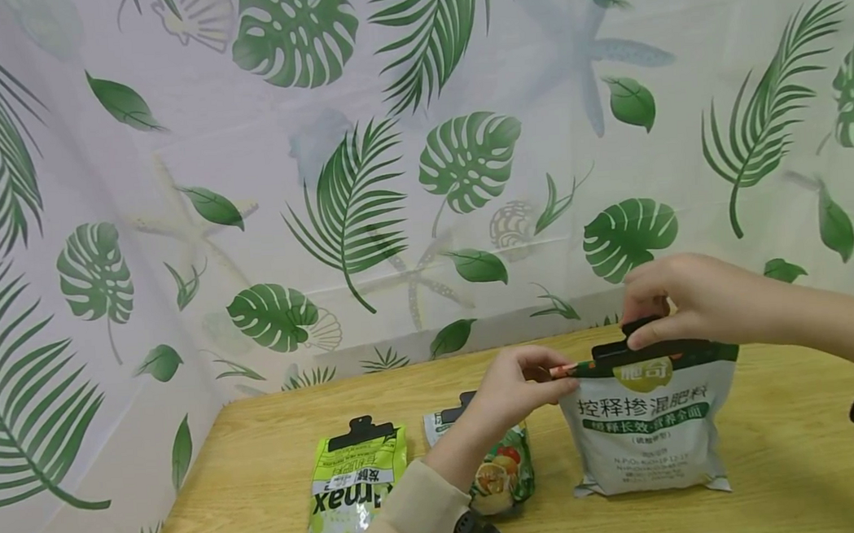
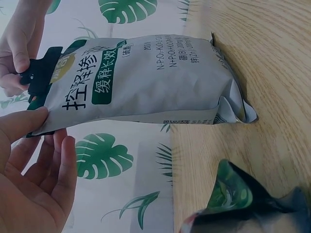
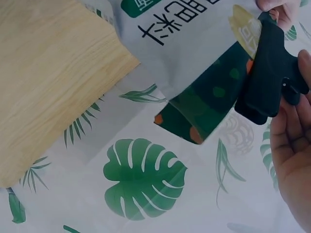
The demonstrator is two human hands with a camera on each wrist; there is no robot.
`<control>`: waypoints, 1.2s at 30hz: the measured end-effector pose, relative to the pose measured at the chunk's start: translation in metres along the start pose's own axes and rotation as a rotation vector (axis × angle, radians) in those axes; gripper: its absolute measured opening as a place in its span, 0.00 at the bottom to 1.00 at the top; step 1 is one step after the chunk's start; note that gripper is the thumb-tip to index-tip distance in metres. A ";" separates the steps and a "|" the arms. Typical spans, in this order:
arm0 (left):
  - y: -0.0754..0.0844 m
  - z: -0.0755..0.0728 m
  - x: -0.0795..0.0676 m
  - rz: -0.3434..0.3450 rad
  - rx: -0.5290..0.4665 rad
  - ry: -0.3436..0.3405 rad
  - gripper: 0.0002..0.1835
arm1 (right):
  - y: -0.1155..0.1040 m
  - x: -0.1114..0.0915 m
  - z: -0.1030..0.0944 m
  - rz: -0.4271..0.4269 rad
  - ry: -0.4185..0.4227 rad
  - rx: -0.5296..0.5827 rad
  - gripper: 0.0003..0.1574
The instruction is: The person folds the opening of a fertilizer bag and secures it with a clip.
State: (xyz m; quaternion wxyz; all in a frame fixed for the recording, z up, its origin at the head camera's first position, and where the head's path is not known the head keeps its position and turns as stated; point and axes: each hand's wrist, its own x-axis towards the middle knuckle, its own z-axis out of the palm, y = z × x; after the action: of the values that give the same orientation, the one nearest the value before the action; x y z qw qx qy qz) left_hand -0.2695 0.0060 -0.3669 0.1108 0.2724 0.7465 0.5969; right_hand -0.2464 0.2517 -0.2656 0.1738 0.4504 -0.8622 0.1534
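A white and green fertilizer bag (image 1: 651, 456) stands upright on the table at the right, its top edge folded over. My left hand (image 1: 504, 388) pinches the top left corner of that bag between thumb and fingers. On the folded edge sits a black clip (image 3: 266, 73), and my right hand (image 1: 693, 303) holds its handles between thumb and fingers. In the left wrist view the clip (image 2: 44, 73) lies across the top of the bag (image 2: 146, 82), near the left hand (image 2: 36, 179). One end of the fold sticks out past the clip in the right wrist view.
A lime green bag (image 1: 355, 483) with a black clip (image 1: 361, 432) lies at the left of the wooden table (image 1: 235, 490). Another clipped bag (image 1: 512, 465), with fruit pictures, is partly hidden behind the left forearm. A leaf-patterned cloth (image 1: 395, 219) hangs behind the table.
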 end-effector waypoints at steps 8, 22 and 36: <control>-0.002 -0.001 0.002 0.017 0.002 -0.004 0.07 | -0.001 0.001 0.009 0.006 -0.061 0.024 0.11; 0.000 0.000 0.000 0.011 0.016 -0.009 0.08 | 0.008 -0.007 0.016 0.106 -0.026 0.163 0.09; -0.002 -0.001 0.001 0.000 0.013 -0.007 0.07 | 0.009 -0.009 0.022 0.133 -0.019 0.180 0.07</control>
State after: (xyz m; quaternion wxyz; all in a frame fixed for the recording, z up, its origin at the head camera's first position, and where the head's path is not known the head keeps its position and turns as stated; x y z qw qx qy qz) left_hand -0.2712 0.0053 -0.3682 0.1116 0.2750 0.7500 0.5912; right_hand -0.2531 0.2538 -0.2901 0.1139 0.4075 -0.8745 0.2370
